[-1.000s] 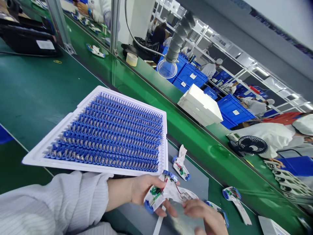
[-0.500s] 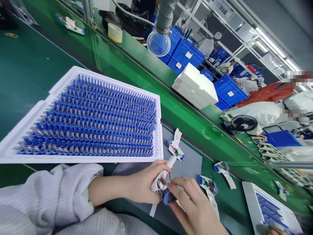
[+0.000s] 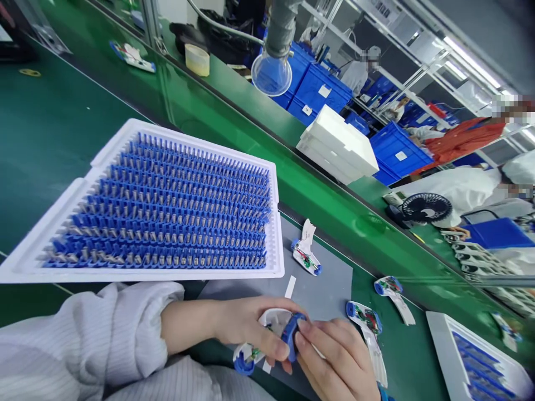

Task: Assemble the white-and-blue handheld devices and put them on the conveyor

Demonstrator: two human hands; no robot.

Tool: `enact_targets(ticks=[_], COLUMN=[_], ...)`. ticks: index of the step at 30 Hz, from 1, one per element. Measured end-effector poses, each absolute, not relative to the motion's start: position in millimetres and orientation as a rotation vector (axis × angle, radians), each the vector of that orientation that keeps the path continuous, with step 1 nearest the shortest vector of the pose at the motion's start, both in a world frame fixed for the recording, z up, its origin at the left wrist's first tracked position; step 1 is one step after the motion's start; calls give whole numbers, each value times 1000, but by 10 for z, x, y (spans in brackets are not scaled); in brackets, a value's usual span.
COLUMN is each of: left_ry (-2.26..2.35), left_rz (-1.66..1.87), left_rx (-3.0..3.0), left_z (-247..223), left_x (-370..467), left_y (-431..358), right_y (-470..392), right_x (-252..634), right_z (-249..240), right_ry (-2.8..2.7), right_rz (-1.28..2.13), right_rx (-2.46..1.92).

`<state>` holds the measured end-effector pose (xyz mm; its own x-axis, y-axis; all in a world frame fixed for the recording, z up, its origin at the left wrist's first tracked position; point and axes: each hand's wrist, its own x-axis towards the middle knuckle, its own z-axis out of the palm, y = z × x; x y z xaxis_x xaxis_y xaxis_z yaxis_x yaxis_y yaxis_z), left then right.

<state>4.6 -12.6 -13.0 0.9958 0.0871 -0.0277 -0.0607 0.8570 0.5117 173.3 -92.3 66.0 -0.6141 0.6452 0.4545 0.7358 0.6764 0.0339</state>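
Observation:
My left hand [image 3: 251, 328] is closed around a white gun-shaped plastic housing [image 3: 271, 318], its inner side facing up. A blue end [image 3: 243, 363] with a bit of green circuit board sticks out below my fingers. At the housing's other edge is a curved blue plastic part [image 3: 291, 337], pinched by the fingers of my right hand [image 3: 334, 356], with my left thumb close against it. Whether the part is seated in the housing is hidden. Beyond my hands, a similar half-housing [image 3: 306, 253] with wires and a board lies on the grey mat [image 3: 330, 273].
A white foam tray [image 3: 175, 273] with rows of blue holders and metal springs stands at the left. Two more half-housings, one [image 3: 368, 328] near and another [image 3: 395, 295] farther off, lie at right. A second white tray [image 3: 438, 340] stands beyond. A green divider [image 3: 234, 139] runs behind.
My left hand has turned the housing, so its narrow part no longer points up and a blue end shows at lower left. The blue part now stands upright against the housing. The view shifted slightly.

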Motion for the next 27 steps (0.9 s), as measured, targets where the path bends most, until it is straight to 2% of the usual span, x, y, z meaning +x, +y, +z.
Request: enact_targets(ticks=[11,19,27], left_ry=[72,41,96], left_rz=[77,13,-30], left_rx=[512,596,642], left_z=[-128,-168,-196], left_x=[62,86,83], left_y=[-133,-145,-149], right_y=[-873,-804,-761], right_x=[1725,1699,1743], right_z=[715,717,638], right_ry=[-2482,-2106,-2167], right_rz=[-158,387,648], right_rx=[-1041,-1079,-1081])
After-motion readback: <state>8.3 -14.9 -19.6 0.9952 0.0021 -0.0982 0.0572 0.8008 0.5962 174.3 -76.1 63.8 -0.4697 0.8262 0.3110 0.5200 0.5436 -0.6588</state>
